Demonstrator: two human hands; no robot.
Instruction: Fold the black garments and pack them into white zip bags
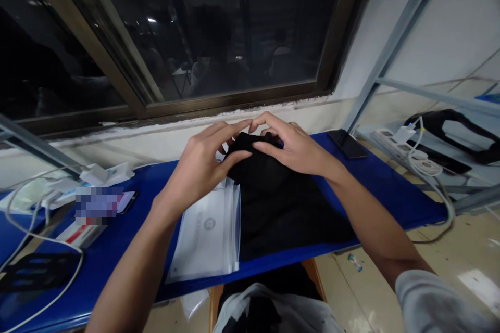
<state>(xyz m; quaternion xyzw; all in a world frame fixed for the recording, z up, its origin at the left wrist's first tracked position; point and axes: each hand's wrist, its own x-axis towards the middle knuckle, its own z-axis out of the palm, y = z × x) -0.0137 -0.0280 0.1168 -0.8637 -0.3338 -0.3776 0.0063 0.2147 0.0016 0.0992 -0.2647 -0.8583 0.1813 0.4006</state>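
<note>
A black garment (289, 208) lies spread on the blue tabletop, its far edge raised in my fingers. My left hand (209, 153) pinches the left end of that edge between thumb and fingers. On the right part of the same edge, my right hand (283, 143) grips the fabric, thumb on the near side. The tips of both index fingers almost meet above the cloth. What kind of garment it is cannot be made out. Left of it lies a stack of frosted zip bags (209, 231), partly under my left hand and wrist.
A dark phone (347, 144) rests at the table's (394, 192) back right. To the left are another phone (127, 202), a small box (84, 231), a black plastic piece (39, 272) and white cables. A power strip (396, 143) sits right, beyond a metal post (390, 47). A window stands behind.
</note>
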